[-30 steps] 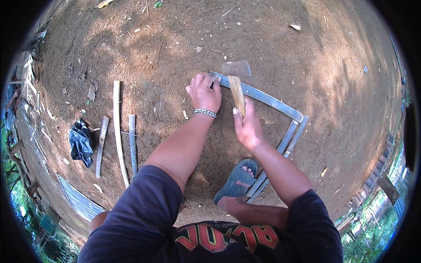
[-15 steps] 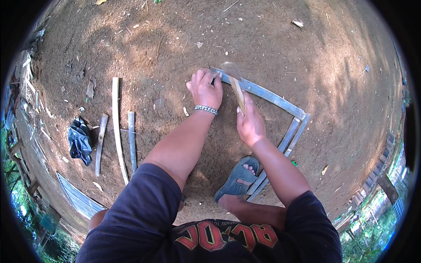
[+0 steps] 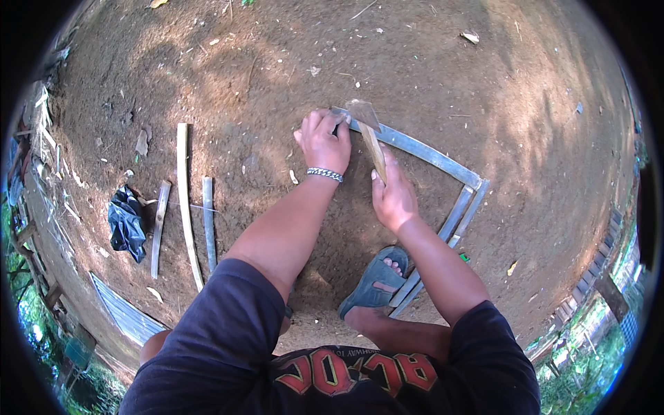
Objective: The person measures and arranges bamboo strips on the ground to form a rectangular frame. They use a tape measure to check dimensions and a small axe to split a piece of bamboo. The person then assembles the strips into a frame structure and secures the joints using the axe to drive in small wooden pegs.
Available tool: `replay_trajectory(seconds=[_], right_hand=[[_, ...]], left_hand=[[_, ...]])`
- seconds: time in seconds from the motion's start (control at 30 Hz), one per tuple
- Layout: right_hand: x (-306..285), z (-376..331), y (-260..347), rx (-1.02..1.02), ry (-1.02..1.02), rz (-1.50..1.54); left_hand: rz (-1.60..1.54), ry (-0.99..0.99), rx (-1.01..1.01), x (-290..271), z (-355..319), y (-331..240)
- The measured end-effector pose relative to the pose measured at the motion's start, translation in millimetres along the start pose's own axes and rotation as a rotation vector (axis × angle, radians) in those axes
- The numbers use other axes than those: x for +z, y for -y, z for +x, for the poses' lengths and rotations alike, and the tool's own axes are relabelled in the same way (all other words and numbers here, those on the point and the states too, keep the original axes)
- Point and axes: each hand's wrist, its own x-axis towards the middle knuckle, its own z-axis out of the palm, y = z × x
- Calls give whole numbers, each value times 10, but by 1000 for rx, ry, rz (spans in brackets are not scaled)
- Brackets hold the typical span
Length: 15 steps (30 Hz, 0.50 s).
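Observation:
My left hand [image 3: 324, 143], wearing a chain bracelet, is closed around the far left end of a grey-green bamboo strip [image 3: 422, 150] on the dirt. Whether its fingertips also pinch something small is hidden. In my right hand [image 3: 395, 197] is the wooden handle of a hammer [image 3: 373, 149]. Its flat, slightly blurred metal head lies over the strip, just right of my left fingers. The strip's right end meets two side-by-side strips [image 3: 465, 211] at a corner; these run back toward me, under my right forearm and beside my sandalled foot [image 3: 377, 283].
Three loose strips [image 3: 183, 200] lie on the ground at left, beside a crumpled black plastic bag [image 3: 126, 223]. A corrugated metal sheet [image 3: 124, 311] is at lower left. Dry leaves [image 3: 470, 37] and twigs dot the bare soil.
The hammer head has shifted slightly left and is less blurred; my right hand has moved slightly with it. My left hand and the strips stay in place.

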Motion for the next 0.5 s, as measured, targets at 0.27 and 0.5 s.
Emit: replay_trajectory(seconds=[0.27,0.5], right_hand=[[-2,85,-5,14,-11,30],[74,529,142,72,-230,336]], left_hand=[[9,-15,4,-7,-1,-5],[-16,-15,-20,-1,-2,11]])
